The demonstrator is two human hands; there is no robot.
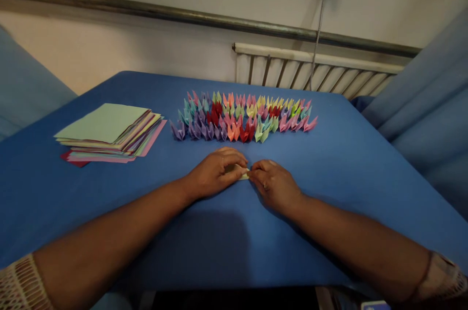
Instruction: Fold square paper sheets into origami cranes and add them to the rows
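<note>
A small piece of folded pale yellow paper (244,176) lies between my hands near the middle of the blue table. My left hand (218,169) grips it from the left, with the thumb along its near side and the fingers over the far side. From the right, my right hand (275,185) pinches its other end between thumb and fingers. Most of the paper is hidden under my fingers, so its full shape cannot be made out. Just beyond my hands stand rows of small folded paper cranes (234,129) in many colours.
To the left sits a loose stack of coloured paper sheets (106,125), a pale green one on top. A blue cloth (329,168) covers the table. Behind it are a wall pipe (175,15) and a white radiator (285,51); blue curtains (435,86) hang at both sides.
</note>
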